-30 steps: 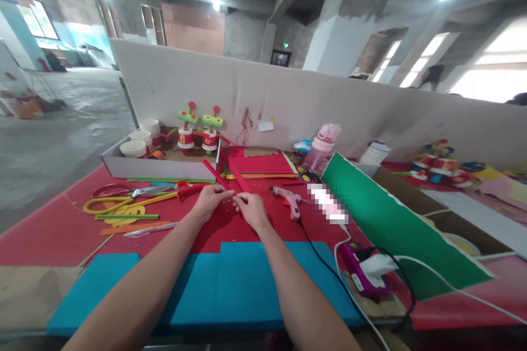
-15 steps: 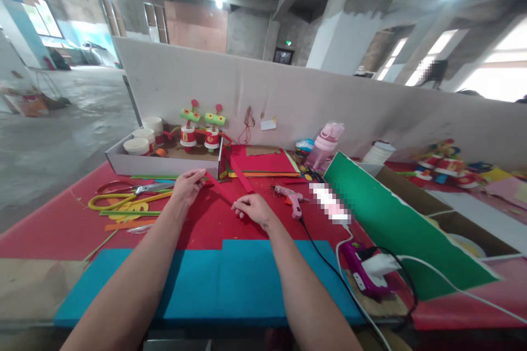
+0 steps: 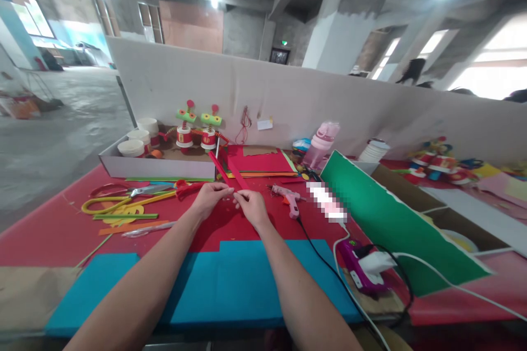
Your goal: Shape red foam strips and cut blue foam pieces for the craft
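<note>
Both of my hands are close together over the red table cover. My left hand point(image 3: 211, 198) is closed, its fingertips pinched on the near ends of red paper strips point(image 3: 237, 173). My right hand point(image 3: 253, 207) pinches the strips right beside it, fingertips almost touching the left ones. Two lengths of strip stick out beyond the fingers, side by side and slanting away to the left. Where they meet is hidden by my fingers. A pink hot glue gun point(image 3: 288, 198) lies to the right of my right hand.
Yellow-handled scissors point(image 3: 105, 203) and paper scraps lie at left. Behind stands a box point(image 3: 158, 167) with paper cups and two paper-cup figures point(image 3: 185, 136). Right are a pink bottle point(image 3: 323, 145), a green board point(image 3: 395, 225) and a purple power strip point(image 3: 366, 274) with cables. Blue sheets point(image 3: 230, 285) lie in front.
My left hand has come right and down, to my right hand. The strip that stretched between the hands now points away from them, next to the other length.
</note>
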`<state>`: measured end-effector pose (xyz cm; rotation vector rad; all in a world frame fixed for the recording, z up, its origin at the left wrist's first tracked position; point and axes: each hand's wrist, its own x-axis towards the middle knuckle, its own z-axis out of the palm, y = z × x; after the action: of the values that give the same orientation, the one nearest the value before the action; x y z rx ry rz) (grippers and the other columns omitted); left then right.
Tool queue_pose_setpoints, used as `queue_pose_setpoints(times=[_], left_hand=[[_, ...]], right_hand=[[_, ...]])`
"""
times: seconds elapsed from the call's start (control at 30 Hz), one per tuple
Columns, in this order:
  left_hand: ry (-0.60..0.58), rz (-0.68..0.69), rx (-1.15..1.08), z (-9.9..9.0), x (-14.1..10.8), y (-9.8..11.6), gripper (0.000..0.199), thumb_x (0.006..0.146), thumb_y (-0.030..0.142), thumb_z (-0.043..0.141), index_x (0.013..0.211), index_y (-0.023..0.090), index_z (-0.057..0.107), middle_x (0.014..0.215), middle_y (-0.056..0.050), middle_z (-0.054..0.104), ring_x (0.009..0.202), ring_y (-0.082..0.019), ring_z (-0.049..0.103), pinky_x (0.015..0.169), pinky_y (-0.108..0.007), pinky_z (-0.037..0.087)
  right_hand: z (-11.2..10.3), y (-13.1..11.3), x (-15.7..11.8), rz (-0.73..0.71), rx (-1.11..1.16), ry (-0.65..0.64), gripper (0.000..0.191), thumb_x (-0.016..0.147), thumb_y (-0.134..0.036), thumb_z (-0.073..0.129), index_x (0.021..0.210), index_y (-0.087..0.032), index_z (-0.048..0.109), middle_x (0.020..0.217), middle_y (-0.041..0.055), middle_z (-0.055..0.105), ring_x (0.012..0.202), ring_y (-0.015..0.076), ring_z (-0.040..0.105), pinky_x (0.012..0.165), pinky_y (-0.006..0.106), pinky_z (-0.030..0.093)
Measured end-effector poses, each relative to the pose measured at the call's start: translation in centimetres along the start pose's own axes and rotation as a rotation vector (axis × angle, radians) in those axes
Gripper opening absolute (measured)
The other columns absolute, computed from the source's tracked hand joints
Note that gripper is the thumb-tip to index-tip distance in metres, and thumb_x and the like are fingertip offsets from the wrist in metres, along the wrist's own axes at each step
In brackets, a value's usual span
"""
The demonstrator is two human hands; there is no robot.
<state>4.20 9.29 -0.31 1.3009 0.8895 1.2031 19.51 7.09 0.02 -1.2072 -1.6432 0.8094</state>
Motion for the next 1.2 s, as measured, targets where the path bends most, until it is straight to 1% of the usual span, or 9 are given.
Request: queue_pose_setpoints(times=[0.17, 0.27, 0.37, 0.63, 0.7, 0.83, 0.97, 1.07, 1.2], left_hand=[[0.1, 0.025, -0.059, -0.8, 0.2, -0.1, 0.03, 0.06, 0.041, 0.079, 0.059, 0.015, 0.067, 0.052, 0.001, 0.056, 0.051, -0.009, 0.045, 0.053, -0.023, 0.034], [0.125, 0.042, -0.056, -0.9, 0.3, -0.1, 0.031, 0.06, 0.042, 0.079, 0.057, 0.014, 0.066, 0.051, 0.002, 0.055, 0.051, -0.008, 0.044, 0.053, -0.023, 0.033], [0.134, 0.043, -0.049, -0.8, 0.2, 0.0, 0.032, 0.059, 0.043, 0.08, 0.057, 0.014, 0.065, 0.052, 0.001, 0.055, 0.052, -0.008, 0.044, 0.054, -0.023, 0.033], [0.15, 0.027, -0.075, -0.5, 0.0, 0.6, 0.032, 0.057, 0.042, 0.081, 0.057, 0.014, 0.066, 0.05, 0.001, 0.055, 0.051, -0.009, 0.044, 0.052, -0.023, 0.032], [0.142, 0.014, -0.089, -0.4, 0.0, 0.5, 0.031, 0.057, 0.042, 0.081, 0.058, 0.014, 0.067, 0.05, 0.001, 0.056, 0.05, -0.008, 0.044, 0.051, -0.023, 0.032], [0.074, -0.022, -0.068, 0.1, 0.0, -0.2, 0.029, 0.057, 0.04, 0.081, 0.059, 0.014, 0.068, 0.053, 0.0, 0.059, 0.051, -0.009, 0.048, 0.052, -0.023, 0.035], [0.094, -0.049, -0.04, 0.3, 0.0, -0.6, 0.03, 0.055, 0.038, 0.083, 0.056, 0.013, 0.067, 0.052, -0.002, 0.061, 0.05, -0.011, 0.051, 0.051, -0.024, 0.036], [0.13, -0.046, -0.095, -0.2, 0.2, -0.4, 0.031, 0.053, 0.037, 0.084, 0.052, 0.013, 0.064, 0.05, -0.001, 0.059, 0.048, -0.009, 0.049, 0.05, -0.023, 0.036], [0.221, -0.033, -0.182, -1.8, 0.6, 0.4, 0.032, 0.052, 0.035, 0.085, 0.052, 0.013, 0.062, 0.046, 0.0, 0.056, 0.046, -0.008, 0.047, 0.047, -0.022, 0.034]], right_hand=[[-0.2, -0.2, -0.2, -0.021, -0.057, -0.009, 0.022, 0.084, -0.03, 0.056, 0.074, -0.017, 0.071, 0.057, 0.0017, 0.066, 0.055, 0.0144, 0.062, 0.057, 0.021, 0.045], [-0.4, -0.3, -0.2, -0.026, -0.056, -0.012, 0.021, 0.084, -0.03, 0.057, 0.078, -0.016, 0.072, 0.059, 0.0021, 0.067, 0.056, 0.0146, 0.062, 0.057, 0.021, 0.045], [-0.4, -0.3, -0.2, -0.029, -0.071, -0.01, 0.022, 0.085, -0.031, 0.057, 0.079, -0.017, 0.072, 0.061, 0.0022, 0.068, 0.057, 0.0151, 0.063, 0.058, 0.022, 0.045], [-0.3, -0.3, -0.2, -0.013, -0.107, 0.022, 0.024, 0.084, -0.035, 0.058, 0.073, -0.02, 0.072, 0.062, 0.0029, 0.069, 0.058, 0.017, 0.062, 0.06, 0.024, 0.046], [-0.4, -0.4, -0.3, -0.008, -0.11, 0.027, 0.023, 0.084, -0.034, 0.057, 0.073, -0.02, 0.072, 0.062, 0.0028, 0.069, 0.058, 0.017, 0.063, 0.06, 0.024, 0.046], [-0.4, -0.4, -0.3, -0.021, -0.097, 0.03, 0.021, 0.084, -0.031, 0.057, 0.077, -0.02, 0.073, 0.061, 0.0025, 0.069, 0.058, 0.0171, 0.063, 0.061, 0.024, 0.046], [-0.2, -0.5, -0.4, -0.015, -0.087, 0.017, 0.02, 0.084, -0.029, 0.057, 0.078, -0.02, 0.074, 0.063, 0.0024, 0.07, 0.057, 0.0167, 0.064, 0.059, 0.024, 0.046], [-0.1, -0.8, -0.4, -0.001, -0.054, -0.002, 0.02, 0.083, -0.029, 0.058, 0.074, -0.018, 0.073, 0.066, 0.0031, 0.071, 0.056, 0.0157, 0.064, 0.057, 0.023, 0.045], [-0.5, -0.5, -0.3, 0.022, -0.038, -0.085, 0.021, 0.082, -0.032, 0.06, 0.075, -0.017, 0.074, 0.059, 0.0027, 0.068, 0.051, 0.0135, 0.06, 0.052, 0.021, 0.044]])
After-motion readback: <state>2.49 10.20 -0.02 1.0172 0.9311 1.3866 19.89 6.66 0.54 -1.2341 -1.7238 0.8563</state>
